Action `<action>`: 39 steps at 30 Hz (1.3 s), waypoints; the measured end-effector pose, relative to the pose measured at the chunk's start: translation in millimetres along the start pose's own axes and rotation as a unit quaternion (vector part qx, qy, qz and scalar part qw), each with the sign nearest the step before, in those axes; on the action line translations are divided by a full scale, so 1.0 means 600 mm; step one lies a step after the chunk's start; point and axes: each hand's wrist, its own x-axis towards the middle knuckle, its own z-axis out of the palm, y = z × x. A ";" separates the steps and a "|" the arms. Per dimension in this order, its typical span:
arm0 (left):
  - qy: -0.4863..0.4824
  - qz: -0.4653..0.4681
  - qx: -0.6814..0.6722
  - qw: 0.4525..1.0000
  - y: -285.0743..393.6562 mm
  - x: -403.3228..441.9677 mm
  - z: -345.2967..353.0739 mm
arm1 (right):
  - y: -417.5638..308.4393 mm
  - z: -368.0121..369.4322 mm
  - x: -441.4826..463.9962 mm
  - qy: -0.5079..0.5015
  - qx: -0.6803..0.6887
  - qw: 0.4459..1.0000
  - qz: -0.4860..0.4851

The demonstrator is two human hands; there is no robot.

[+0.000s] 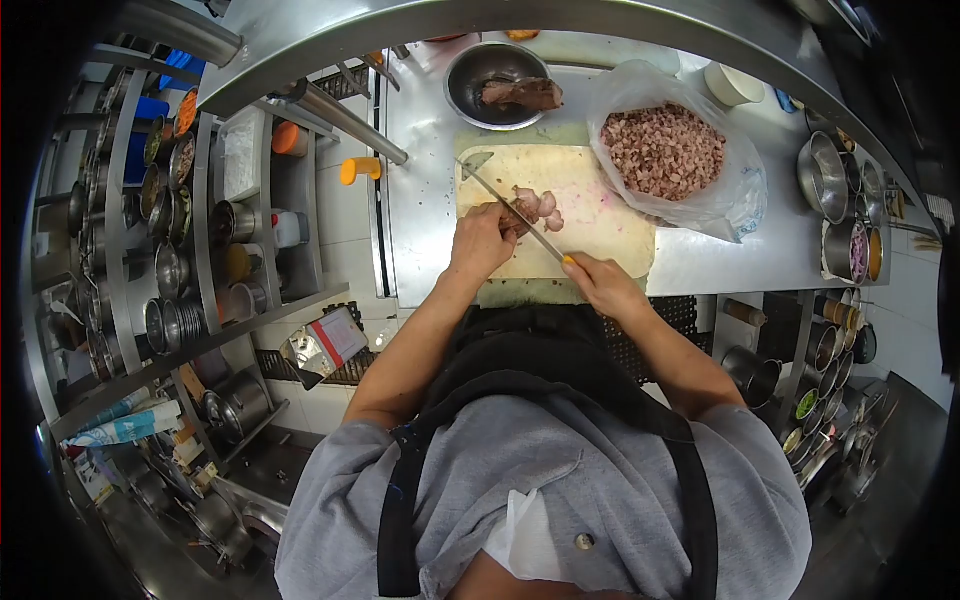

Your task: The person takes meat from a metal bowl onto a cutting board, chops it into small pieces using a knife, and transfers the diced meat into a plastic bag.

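Observation:
My right hand (607, 284) is closed around the yellow handle of a knife (535, 230), whose long blade slants up and left across the cutting board (600, 245). Fingers bent, my left hand (482, 238) presses on a piece of meat (510, 222) close beside the blade. Sliced pieces of meat (541, 205) lie on the board just beyond the blade. To the right, a clear plastic bag (728, 205) holds a heap of diced meat (662, 150) and overlaps the board's edge. Behind the board, a metal bowl (465, 85) contains a larger chunk of meat (525, 94).
A white tub (735, 84) stands at the back right of the steel counter (420, 220). Metal bowls (822, 175) and containers line its right end. A steel shelf (600, 25) crosses above the counter. Racks of pans and containers (240, 220) stand at the left.

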 end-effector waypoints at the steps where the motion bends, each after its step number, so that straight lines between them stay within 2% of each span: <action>1: 0.001 -0.002 -0.002 1.000 0.001 0.001 -0.001 | 0.006 -0.003 -0.008 -0.002 -0.002 1.000 0.000; 4: 0.001 -0.002 0.003 1.000 0.005 -0.001 -0.003 | 0.014 0.002 -0.006 -0.026 0.015 0.999 0.030; 6: -0.006 0.005 0.009 1.000 0.006 0.001 -0.006 | 0.016 0.028 0.040 0.013 0.005 1.000 -0.024; 9: -0.005 0.007 -0.006 1.000 0.001 0.000 -0.003 | 0.023 0.076 0.112 0.040 -0.017 0.998 -0.042; 12: -0.040 -0.003 -0.002 0.999 0.004 -0.002 -0.018 | 0.036 0.085 0.121 0.062 0.011 0.995 -0.080; 15: -0.015 0.004 0.002 1.000 0.013 -0.013 -0.038 | 0.036 0.086 0.116 0.092 -0.007 0.990 -0.111; 19: -0.037 0.010 0.042 0.998 0.008 -0.017 -0.047 | 0.008 0.066 0.102 0.057 0.003 0.996 -0.068; 22: -0.033 0.040 0.034 0.998 -0.003 -0.010 -0.036 | 0.000 0.045 0.067 0.053 -0.006 0.997 -0.053; 30: -0.025 0.032 0.013 0.999 -0.008 -0.009 -0.022 | 0.005 -0.006 -0.044 -0.002 -0.023 1.000 0.012; 37: -0.017 0.038 -0.034 0.999 -0.011 -0.011 -0.015 | 0.015 0.047 0.041 -0.005 0.015 1.000 -0.005; 39: -0.018 0.032 -0.034 0.999 -0.011 -0.010 -0.013 | 0.014 0.075 0.090 0.036 0.000 0.999 -0.027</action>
